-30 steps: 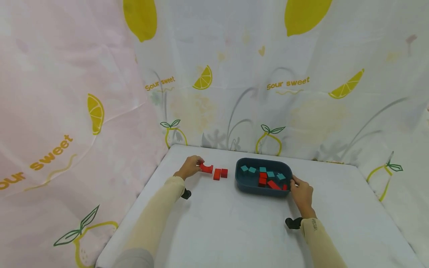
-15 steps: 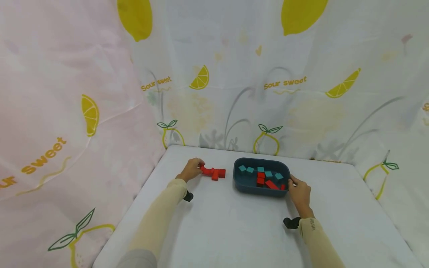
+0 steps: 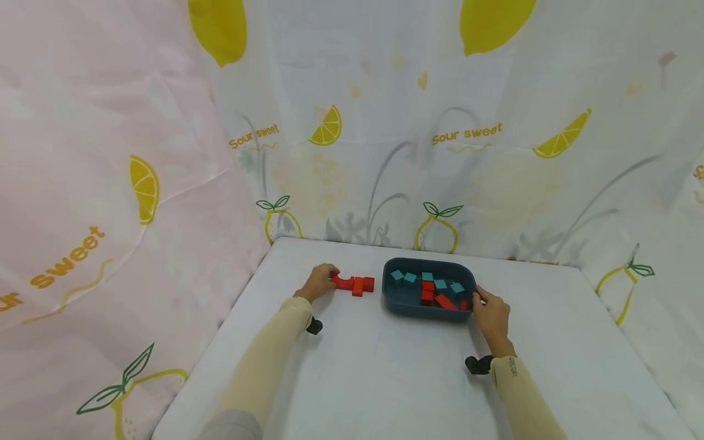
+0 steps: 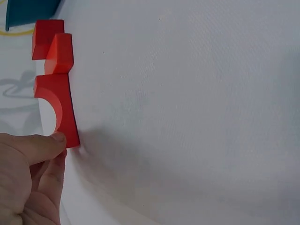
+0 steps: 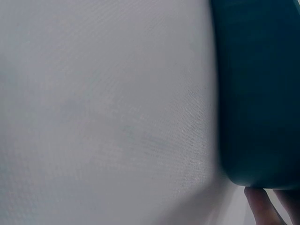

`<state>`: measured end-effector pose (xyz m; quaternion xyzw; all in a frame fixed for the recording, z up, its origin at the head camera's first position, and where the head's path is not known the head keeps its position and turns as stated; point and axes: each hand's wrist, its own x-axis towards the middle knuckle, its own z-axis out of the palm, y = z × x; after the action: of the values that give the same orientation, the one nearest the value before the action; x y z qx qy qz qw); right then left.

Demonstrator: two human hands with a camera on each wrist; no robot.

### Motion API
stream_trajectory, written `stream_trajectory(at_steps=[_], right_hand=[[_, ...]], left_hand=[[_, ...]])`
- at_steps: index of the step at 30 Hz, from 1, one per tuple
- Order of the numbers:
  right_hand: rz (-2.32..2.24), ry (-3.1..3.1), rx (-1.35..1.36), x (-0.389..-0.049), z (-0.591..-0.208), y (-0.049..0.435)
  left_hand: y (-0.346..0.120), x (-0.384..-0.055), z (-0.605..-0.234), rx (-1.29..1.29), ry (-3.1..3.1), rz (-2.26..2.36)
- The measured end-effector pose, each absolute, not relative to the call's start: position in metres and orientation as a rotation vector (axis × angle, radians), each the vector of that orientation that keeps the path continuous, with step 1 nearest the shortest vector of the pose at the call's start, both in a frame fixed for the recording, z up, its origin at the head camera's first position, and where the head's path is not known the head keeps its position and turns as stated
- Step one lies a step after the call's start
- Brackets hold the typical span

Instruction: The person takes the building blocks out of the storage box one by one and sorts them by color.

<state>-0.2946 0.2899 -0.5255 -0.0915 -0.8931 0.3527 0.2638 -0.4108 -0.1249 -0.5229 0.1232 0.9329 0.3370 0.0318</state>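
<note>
Between thumb and fingers, my left hand (image 3: 319,281) pinches one end of a red arch-shaped block (image 4: 65,108). The arch's other end meets a red block (image 4: 61,54), and another red block (image 4: 47,40) stands right beyond that one, the row lying on the white table. At the right end of a dark teal tray (image 3: 407,310), my right hand (image 3: 493,315) grips the rim. Fingers (image 5: 262,206) touch the tray's outer end in the right wrist view; the rest of that hand is out of that view. Inside the tray lie several teal blocks (image 3: 427,277) and several red blocks (image 3: 444,302).
The white table (image 3: 396,379) carries the tray and the red row, with a narrow gap between them. A cloth with lemon prints (image 3: 352,183) hangs behind the table and along its left side. Black straps (image 3: 478,365) sit at both wrists.
My left hand has brought the red arch right and slightly down against the two red blocks, closing the gaps in the row. My right hand stays at the tray; the head view shifted a little.
</note>
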Motion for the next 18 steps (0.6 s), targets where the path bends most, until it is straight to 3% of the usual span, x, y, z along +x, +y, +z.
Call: stream_trajectory(at_steps=[8,18], right_hand=[[0.944,-2.408,-0.220,-0.295,-0.526,0.291],[0.948,-2.406,-0.231,-0.294,-0.526,0.290]], left_hand=[[-0.109,-0.414,-0.511,0.437,2.896,0.829],[-0.066,-0.411,-0.484,0.672,2.852,0.904]])
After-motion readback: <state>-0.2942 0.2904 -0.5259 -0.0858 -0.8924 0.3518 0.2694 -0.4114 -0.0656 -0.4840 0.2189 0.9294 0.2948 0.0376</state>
